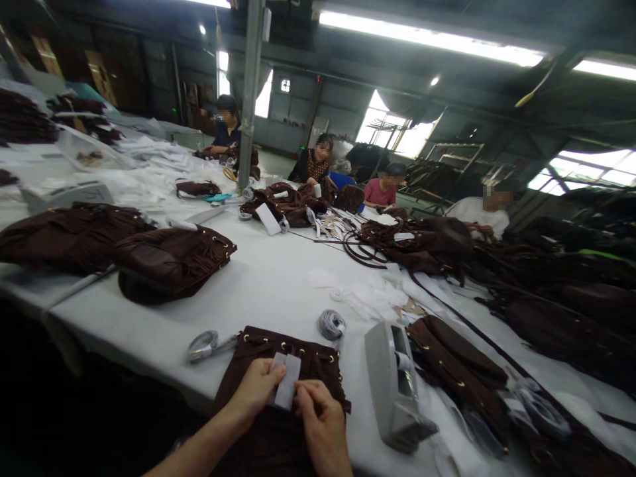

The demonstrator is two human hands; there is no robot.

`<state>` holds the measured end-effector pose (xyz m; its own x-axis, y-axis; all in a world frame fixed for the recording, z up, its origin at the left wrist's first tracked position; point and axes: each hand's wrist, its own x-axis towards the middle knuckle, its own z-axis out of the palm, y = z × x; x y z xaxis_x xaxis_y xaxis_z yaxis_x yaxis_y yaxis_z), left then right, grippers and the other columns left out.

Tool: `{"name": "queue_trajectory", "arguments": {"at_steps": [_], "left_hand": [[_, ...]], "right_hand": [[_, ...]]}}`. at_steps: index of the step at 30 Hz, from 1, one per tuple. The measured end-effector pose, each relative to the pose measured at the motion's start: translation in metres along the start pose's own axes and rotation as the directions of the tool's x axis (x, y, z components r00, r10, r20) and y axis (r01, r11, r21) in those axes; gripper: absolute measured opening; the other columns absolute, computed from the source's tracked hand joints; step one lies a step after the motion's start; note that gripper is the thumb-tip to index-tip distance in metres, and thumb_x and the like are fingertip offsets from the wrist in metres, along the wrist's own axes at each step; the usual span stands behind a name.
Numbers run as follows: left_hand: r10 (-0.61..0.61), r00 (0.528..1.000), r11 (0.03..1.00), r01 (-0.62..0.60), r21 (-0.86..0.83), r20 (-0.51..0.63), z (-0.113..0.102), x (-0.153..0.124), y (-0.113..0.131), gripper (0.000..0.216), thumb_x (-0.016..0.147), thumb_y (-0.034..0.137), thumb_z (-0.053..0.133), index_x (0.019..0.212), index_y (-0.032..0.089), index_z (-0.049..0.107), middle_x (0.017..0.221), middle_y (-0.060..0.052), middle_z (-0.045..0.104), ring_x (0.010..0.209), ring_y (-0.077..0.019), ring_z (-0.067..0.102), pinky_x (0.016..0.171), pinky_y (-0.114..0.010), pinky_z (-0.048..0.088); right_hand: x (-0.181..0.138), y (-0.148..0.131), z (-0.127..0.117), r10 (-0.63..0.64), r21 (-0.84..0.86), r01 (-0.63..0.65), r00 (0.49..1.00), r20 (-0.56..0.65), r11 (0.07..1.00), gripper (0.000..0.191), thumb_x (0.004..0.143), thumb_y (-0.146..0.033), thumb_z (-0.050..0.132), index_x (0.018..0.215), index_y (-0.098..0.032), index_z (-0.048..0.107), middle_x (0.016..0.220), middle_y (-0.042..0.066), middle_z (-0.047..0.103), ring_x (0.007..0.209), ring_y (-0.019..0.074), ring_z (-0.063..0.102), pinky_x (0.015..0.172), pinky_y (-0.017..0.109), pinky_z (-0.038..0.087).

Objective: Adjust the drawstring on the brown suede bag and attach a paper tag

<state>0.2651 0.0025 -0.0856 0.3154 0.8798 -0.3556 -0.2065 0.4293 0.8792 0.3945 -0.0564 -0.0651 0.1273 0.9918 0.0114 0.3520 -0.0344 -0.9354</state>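
A dark brown drawstring bag (308,346) with gold eyelets along its top lies at the near table edge. My left hand (258,387) pinches a folded white sheet (288,381) against the bag's front, around the middle eyelets. Close by on the other side, my right hand (320,414) has its fingers closed at the sheet's right edge; anything small between the fingertips is hidden. Coiled, wrapped straps (332,324) lie behind the bag's top right corner, and another wrapped bundle (203,346) is at its left. A grey tape dispenser (387,391) stands right of my hands.
More brown bags lie at left (171,262) and right (457,354). Paper scraps (332,225) and long straps (365,255) are spread across the white table (268,285). Several co-workers sit along the far side, beyond a metal post (248,99).
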Motion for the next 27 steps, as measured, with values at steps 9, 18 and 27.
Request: {"name": "queue_trajectory", "arguments": {"at_steps": [9,18,27], "left_hand": [[0.189,0.979,0.899,-0.203,0.387,0.074,-0.026,0.002,0.018,0.015,0.074,0.032,0.058,0.077,0.017,0.054,0.068,0.002,0.057,0.062,-0.0131,0.051,0.055,-0.022,0.037],[-0.094,0.995,0.979,0.095,-0.18,0.012,-0.015,-0.011,0.008,0.048,0.072,0.06,0.06,0.087,0.015,0.055,0.07,0.0,0.056,0.061,-0.0119,0.052,0.055,-0.023,0.041],[-0.075,0.996,0.989,0.069,-0.131,-0.041,-0.007,-0.01,-0.007,0.063,0.056,0.063,0.072,0.089,0.01,0.061,0.067,-0.002,0.059,0.056,-0.0128,0.055,0.055,-0.026,0.046]], "right_hand": [[0.047,0.004,0.011,0.388,0.42,-0.535,0.836,0.388,0.733,0.04,0.063,-0.051,0.075,0.066,-0.015,0.056,0.041,-0.011,0.038,0.031,0.0019,0.02,0.031,0.016,0.009],[0.056,0.02,0.033,0.306,0.531,-0.446,0.892,0.333,0.721,0.046,0.057,-0.05,0.079,0.075,-0.01,0.066,0.058,0.003,0.062,0.052,0.0129,0.052,0.049,0.023,0.041],[0.058,0.029,0.032,0.325,0.501,-0.432,0.9,0.29,0.75,0.05,0.055,-0.054,0.08,0.071,-0.01,0.064,0.046,-0.005,0.049,0.039,0.0059,0.038,0.039,0.019,0.029]]}}
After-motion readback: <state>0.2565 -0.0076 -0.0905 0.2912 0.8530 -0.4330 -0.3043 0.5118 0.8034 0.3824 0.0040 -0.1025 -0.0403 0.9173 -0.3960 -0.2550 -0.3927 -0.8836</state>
